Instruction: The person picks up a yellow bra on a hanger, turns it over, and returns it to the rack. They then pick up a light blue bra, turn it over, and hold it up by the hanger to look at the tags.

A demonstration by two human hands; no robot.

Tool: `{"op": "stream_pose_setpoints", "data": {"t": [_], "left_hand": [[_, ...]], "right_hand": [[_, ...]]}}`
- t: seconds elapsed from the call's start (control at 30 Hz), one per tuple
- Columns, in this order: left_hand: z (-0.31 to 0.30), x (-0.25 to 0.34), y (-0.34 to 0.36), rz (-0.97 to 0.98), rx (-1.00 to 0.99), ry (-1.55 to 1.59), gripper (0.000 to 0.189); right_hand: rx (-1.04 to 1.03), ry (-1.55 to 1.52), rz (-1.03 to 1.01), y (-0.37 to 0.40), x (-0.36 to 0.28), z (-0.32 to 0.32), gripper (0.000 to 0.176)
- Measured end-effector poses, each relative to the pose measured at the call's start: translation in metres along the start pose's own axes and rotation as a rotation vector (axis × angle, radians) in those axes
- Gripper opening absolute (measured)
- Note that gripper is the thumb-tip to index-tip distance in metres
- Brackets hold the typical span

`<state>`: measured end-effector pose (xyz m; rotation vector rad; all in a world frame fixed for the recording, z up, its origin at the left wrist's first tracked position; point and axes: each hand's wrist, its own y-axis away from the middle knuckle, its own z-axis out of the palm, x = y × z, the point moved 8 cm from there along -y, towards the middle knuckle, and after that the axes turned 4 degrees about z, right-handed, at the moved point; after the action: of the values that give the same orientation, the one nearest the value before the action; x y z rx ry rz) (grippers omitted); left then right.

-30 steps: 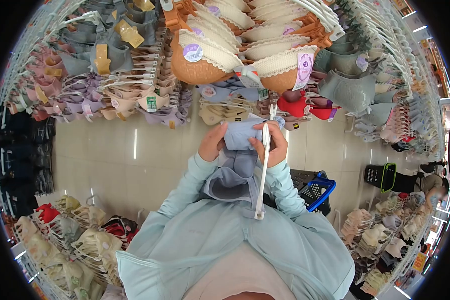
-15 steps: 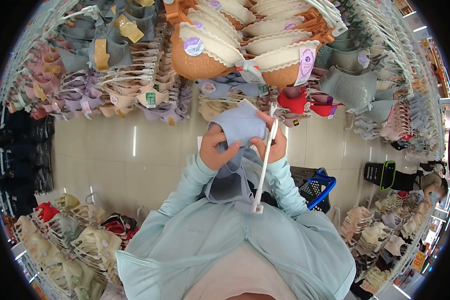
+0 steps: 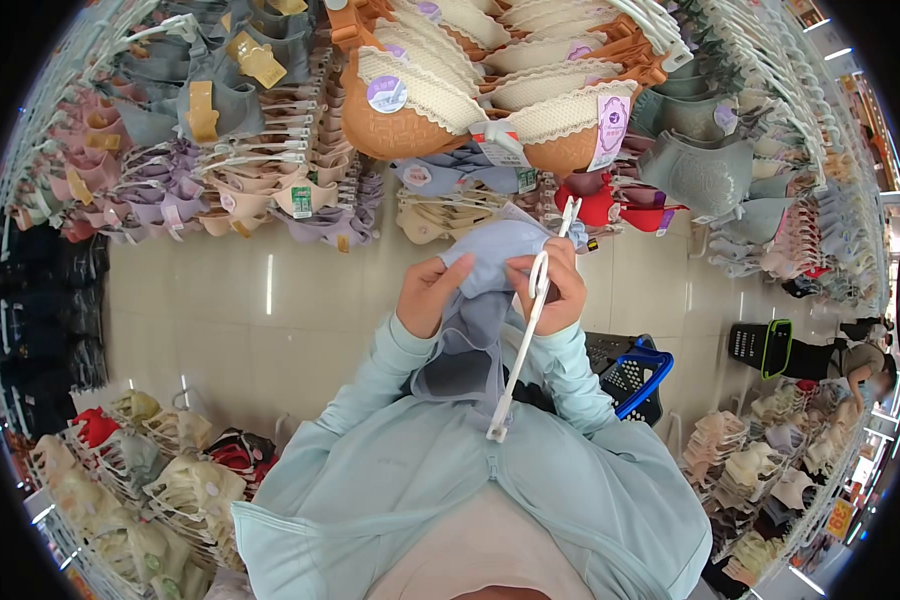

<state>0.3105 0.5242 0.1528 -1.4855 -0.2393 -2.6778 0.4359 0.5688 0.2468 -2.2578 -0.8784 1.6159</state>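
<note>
left hand [image 3: 427, 299] 8 o'clock, right hand [image 3: 562, 289] 4: pinching blue bra [image 3: 490, 252] | should handle light, soft; hold edges | hanger [image 3: 524, 350] contact unclear

At 12 o'clock hang rows of orange-brown padded bras with cream lace edging [image 3: 410, 130], with a grey-green lace bra [image 3: 697, 180] on the rack at 2 o'clock and dark folded-looking garments [image 3: 50, 310] at 9 o'clock. Cream fabric bras on white hangers [image 3: 195, 485] crowd 8 o'clock. Across the glossy beige tiled floor [image 3: 190, 300], a black perforated plastic basket with a blue rim [image 3: 653, 386] sits towards 4 o'clock, and a black basket with a lime-green rim [image 3: 748, 345] is at 3 o'clock, just beside another person [image 3: 865, 362].
</note>
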Motion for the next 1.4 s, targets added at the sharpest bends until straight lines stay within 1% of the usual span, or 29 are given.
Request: {"op": "stream_pose_setpoints", "data": {"t": [0.03,0.1,0.17,0.2,0.27,0.33,0.37,0.43,0.47,0.5,0.57,0.7,0.77,0.8,0.83,0.9,0.97,1.03,1.07,1.1,1.17,1.2,1.23,1.27,1.3,1.33,1.37,1.4], "left_hand": [[0.007,0.002,0.0,0.001,0.022,0.031,0.018],[0.017,0.013,0.0,0.001,0.04,0.063,0.019],[0.017,0.022,0.002,0.057,0.058,-0.04,0.021],[0.017,0.022,0.002,0.057,0.057,-0.04,0.021],[0.018,0.029,0.0,0.129,0.059,-0.044,0.021],[0.019,0.034,-0.001,0.161,0.056,-0.053,0.021],[0.02,0.038,-0.001,0.193,0.053,-0.062,0.021],[0.016,0.038,-0.002,0.206,0.049,-0.078,0.021],[0.015,0.038,-0.002,0.22,0.044,-0.094,0.021],[0.014,0.039,-0.003,0.219,0.045,-0.094,0.021],[0.014,0.04,-0.004,0.206,0.042,-0.085,0.022],[0.011,0.04,-0.003,0.198,0.059,-0.083,0.02],[0.011,0.035,-0.009,0.089,0.025,-0.061,0.019],[0.012,0.039,-0.013,0.11,0.009,-0.067,0.019],[0.012,0.039,-0.013,0.098,0.013,-0.067,0.02],[0.012,0.036,-0.019,0.084,0.012,-0.068,0.02],[0.01,0.029,-0.021,0.074,0.021,0.059,0.022],[0.01,0.026,-0.02,0.053,0.029,0.09,0.023],[0.01,0.024,-0.02,0.036,0.032,0.12,0.024],[0.007,0.024,-0.02,0.035,0.034,0.118,0.024],[0.009,0.019,-0.018,-0.026,-0.034,0.117,0.025],[0.009,0.019,-0.018,-0.03,-0.036,0.117,0.025],[0.017,0.019,-0.017,-0.056,-0.116,0.11,0.028],[0.024,0.019,-0.016,-0.081,-0.195,0.104,0.031],[0.027,0.021,-0.016,-0.082,-0.196,0.105,0.031],[0.036,0.026,-0.014,-0.033,-0.293,-0.091,0.035],[0.044,0.027,-0.012,0.016,-0.387,-0.286,0.04],[0.043,0.028,-0.012,0.015,-0.388,-0.286,0.04]], "right_hand": [[-0.02,-0.017,-0.03,0.001,0.001,0.0,0.022],[-0.038,-0.019,-0.027,0.002,0.003,-0.001,0.025],[-0.059,-0.024,-0.027,0.002,0.001,0.0,0.028],[-0.069,-0.015,-0.008,0.001,0.0,0.0,0.031],[-0.078,-0.004,0.011,-0.004,-0.001,0.002,0.034],[0.005,-0.055,0.061,-0.007,0.0,-0.002,0.037],[0.005,-0.054,0.062,-0.007,0.001,-0.002,0.037],[0.042,-0.106,0.136,-0.008,0.007,-0.006,0.04],[0.033,-0.098,0.13,-0.009,0.008,-0.006,0.039],[0.032,-0.098,0.131,-0.01,0.009,-0.007,0.039],[-0.023,0.022,0.029,-0.014,0.004,-0.005,0.035],[0.021,-0.007,0.061,-0.013,0.008,-0.004,0.031],[0.057,0.018,0.118,-0.019,0.008,-0.005,0.027],[0.022,0.059,0.046,-0.023,0.005,-0.004,0.029],[0.036,0.062,0.023,-0.027,0.005,-0.006,0.029],[-0.036,0.07,-0.043,-0.03,0.002,-0.001,0.033],[-0.019,0.037,-0.041,-0.035,0.003,-0.002,0.034],[-0.109,0.088,-0.08,-0.036,-0.003,0.005,0.033],[-0.077,0.109,-0.123,-0.036,-0.008,0.006,0.033],[-0.077,0.106,-0.121,-0.034,-0.007,0.007,0.033],[-0.043,0.222,-0.114,-0.027,-0.004,0.009,0.032],[0.005,0.205,-0.089,-0.026,-0.003,0.006,0.027],[0.007,0.207,-0.086,-0.024,-0.003,0.004,0.027],[0.075,0.189,-0.052,-0.022,0.0,-0.003,0.024],[0.142,0.17,-0.02,-0.021,0.003,-0.01,0.02],[0.199,0.177,-0.016,-0.021,0.003,-0.014,0.016],[0.198,0.178,-0.015,-0.02,0.004,-0.015,0.016],[0.238,0.178,0.029,-0.017,0.009,-0.02,0.016]]}}
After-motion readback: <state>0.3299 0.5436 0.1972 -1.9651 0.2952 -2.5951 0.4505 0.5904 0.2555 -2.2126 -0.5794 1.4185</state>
